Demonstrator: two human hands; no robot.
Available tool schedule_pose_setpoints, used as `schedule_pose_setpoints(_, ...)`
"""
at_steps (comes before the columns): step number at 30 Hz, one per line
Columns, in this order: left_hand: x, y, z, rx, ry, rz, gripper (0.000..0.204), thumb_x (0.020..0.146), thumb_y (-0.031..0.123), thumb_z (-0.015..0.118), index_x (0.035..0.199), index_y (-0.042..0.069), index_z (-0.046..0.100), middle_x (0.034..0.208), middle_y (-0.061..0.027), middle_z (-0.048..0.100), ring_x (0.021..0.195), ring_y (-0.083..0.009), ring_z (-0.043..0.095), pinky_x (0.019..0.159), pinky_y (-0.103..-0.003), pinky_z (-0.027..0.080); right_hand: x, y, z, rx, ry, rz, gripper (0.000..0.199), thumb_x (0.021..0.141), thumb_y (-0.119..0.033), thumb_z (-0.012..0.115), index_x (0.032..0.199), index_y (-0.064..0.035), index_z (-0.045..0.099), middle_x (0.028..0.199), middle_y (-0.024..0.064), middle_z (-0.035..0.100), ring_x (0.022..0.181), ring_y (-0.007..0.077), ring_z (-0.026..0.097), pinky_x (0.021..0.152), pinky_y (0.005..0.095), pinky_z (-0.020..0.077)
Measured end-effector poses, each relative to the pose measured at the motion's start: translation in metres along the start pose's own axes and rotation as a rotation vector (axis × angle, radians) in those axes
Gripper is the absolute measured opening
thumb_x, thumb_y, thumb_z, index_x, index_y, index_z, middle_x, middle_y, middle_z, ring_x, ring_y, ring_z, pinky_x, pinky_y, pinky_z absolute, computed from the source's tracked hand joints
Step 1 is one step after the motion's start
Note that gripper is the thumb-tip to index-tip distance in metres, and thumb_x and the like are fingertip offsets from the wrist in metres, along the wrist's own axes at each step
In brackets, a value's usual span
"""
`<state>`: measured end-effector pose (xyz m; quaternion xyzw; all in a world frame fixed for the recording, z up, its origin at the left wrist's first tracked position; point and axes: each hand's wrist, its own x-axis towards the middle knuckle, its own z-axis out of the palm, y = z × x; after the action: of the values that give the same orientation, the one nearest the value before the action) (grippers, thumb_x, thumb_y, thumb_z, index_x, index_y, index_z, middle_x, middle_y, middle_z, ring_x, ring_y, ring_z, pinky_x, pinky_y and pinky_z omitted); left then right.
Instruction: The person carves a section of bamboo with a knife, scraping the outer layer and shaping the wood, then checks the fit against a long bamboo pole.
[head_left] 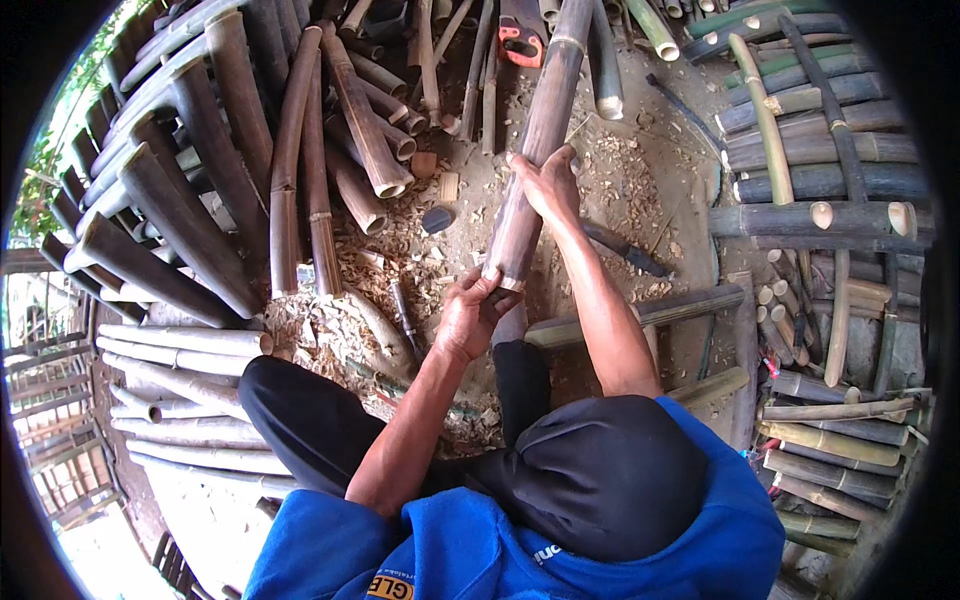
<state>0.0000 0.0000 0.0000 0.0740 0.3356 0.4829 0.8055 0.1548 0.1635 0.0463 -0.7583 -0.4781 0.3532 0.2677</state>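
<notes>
Left hand (470, 308) curls closed on the near end, and right hand (549, 188) clasps higher up, a bamboo pole (548, 115) right of an orange-handled saw (521, 42), seemingly steadying it; the next move likely needs firm holds.

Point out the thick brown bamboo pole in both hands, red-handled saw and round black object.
Thick brown bamboo pole (546, 120): head view, middle of its shaft.
Red-handled saw (511, 31): head view, its handle.
Round black object (437, 219): head view, its upper face.
</notes>
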Motion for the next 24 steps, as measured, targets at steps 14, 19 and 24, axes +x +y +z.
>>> schedule_pose_setpoints(14,-0.023,-0.014,0.050,0.383,0.093,0.150,0.057,0.077,0.021,0.084,0.120,-0.005,0.058,0.100,-0.0120,0.070,0.084,-0.0218,0.069,0.079,-0.035,0.057,0.000,0.042,-0.015,1.388,-0.544,0.044,0.077,0.083,-0.065,0.059,0.122,0.0016,0.052,0.101,0.0170,0.065,0.088,0.0291,0.068,0.078,0.0452,0.0587)
schedule_pose_setpoints(19,-0.023,-0.013,0.049,0.778,0.174,0.347,0.065,0.069,0.023,0.090,0.117,-0.008,0.058,0.092,-0.0105,0.069,0.079,-0.0166,0.065,0.074,-0.032,0.054,-0.001,0.033,-0.018,1.220,-0.478,0.017,0.075,0.084,-0.070,0.056,0.110,-0.0005,0.057,0.092,0.0134,0.066,0.079,0.0259,0.068,0.071,0.0407,0.0595)
schedule_pose_setpoints(24,-0.024,-0.008,0.047,0.934,0.164,0.334,0.068,0.071,0.030,0.089,0.118,-0.009,0.057,0.092,-0.0126,0.070,0.080,-0.0181,0.065,0.074,-0.033,0.054,-0.005,0.032,-0.019,1.155,-0.402,0.021,0.075,0.085,-0.068,0.056,0.113,0.0013,0.057,0.091,0.0144,0.066,0.077,0.0257,0.068,0.073,0.0386,0.0597)
